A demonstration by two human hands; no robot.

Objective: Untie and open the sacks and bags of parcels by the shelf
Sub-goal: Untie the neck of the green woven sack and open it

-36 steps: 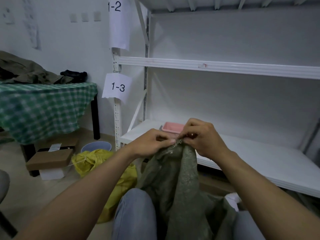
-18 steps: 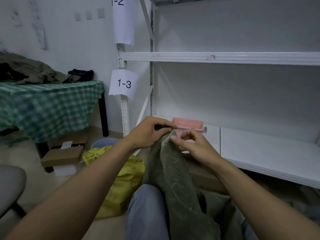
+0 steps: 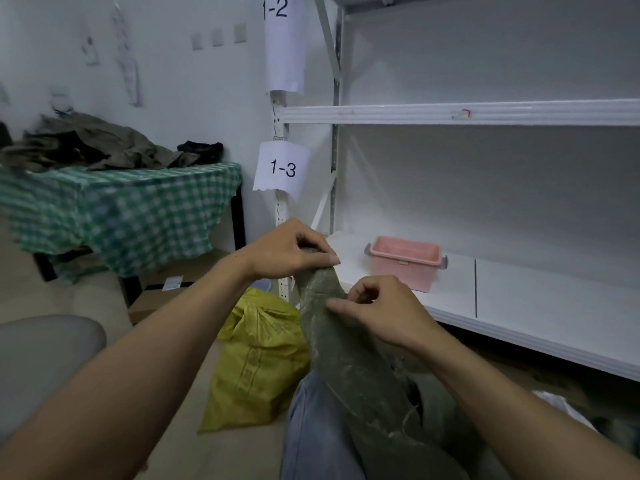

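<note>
The left hand [image 3: 287,251] pinches the top of the dull green woven sack [image 3: 346,351]; just below, the right hand [image 3: 381,310] grips its side fabric.

Dim, flat indoor light; soft blur; wide-angle edge distortion.

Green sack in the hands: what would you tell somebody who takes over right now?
Left hand grips the top of the green sack; right hand pinches its side just below.
The green sack stands between the knees, before the white shelf; the yellow sack lies on the floor to its left, top bunched.
Done: no sack visibly open.
Left: open the green sack, then the yellow sack.
</note>
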